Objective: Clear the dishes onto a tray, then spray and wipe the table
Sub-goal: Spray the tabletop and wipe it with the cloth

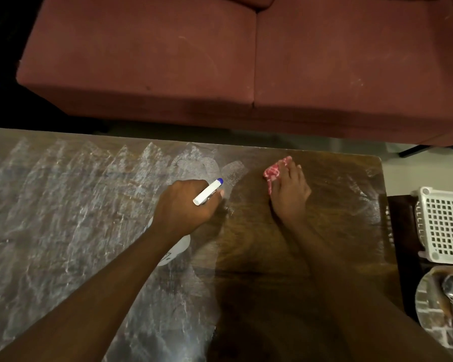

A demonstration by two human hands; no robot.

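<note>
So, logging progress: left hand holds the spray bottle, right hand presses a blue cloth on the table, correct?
Not blue: the head view shows the cloth is pink and white. The left hand holds the spray bottle, the right hand presses the cloth down.

I see a dark brown tabletop point(298, 244), streaked whitish across its left. On it are a red-and-white mottled cloth point(273, 171) and a white, blue-tipped spray bottle point(207, 195). Beyond it is a maroon sofa point(168, 61), and right of it a white gridded basket point(447, 226).
</note>
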